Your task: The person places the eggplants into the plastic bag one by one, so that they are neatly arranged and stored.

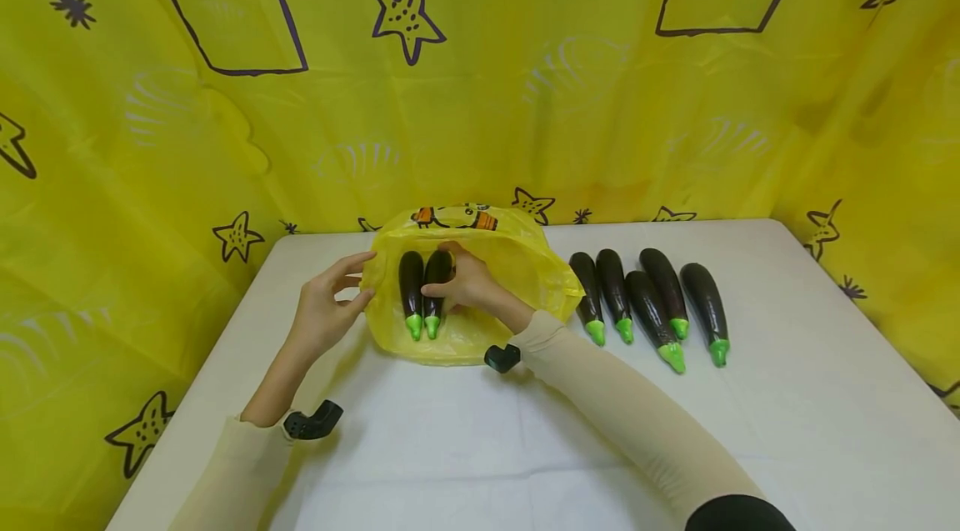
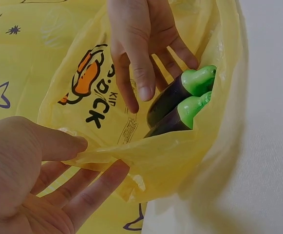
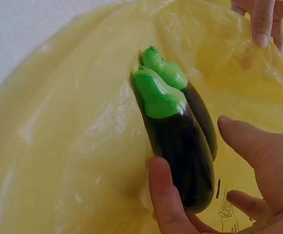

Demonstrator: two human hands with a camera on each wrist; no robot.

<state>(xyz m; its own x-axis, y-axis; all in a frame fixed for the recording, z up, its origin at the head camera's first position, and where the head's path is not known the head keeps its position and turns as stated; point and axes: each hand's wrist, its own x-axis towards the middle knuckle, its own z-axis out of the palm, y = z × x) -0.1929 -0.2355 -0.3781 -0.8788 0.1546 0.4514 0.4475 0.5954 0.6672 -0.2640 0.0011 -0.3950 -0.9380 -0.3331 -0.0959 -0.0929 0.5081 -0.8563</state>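
Observation:
A yellow plastic bag (image 1: pixel 517 264) lies on the table with its mouth spread toward me. My left hand (image 1: pixel 324 310) pinches the bag's left rim between thumb and fingers, also plain in the left wrist view. Two dark eggplants with green stem ends, a left one (image 1: pixel 411 289) and a right one (image 1: pixel 437 285), lie side by side inside the bag. My right hand (image 1: pixel 468 277) reaches into the bag around the right eggplant. In the right wrist view its fingers touch that eggplant's side (image 3: pixel 180 151), while the thumb stands apart from it.
Several more eggplants (image 1: pixel 652 306) lie in a loose row on the white table (image 1: pixel 420 448), just right of the bag. A yellow patterned curtain (image 1: pixel 480 114) hangs behind the table and along both sides. Each wrist carries a small black camera (image 1: pixel 313 421).

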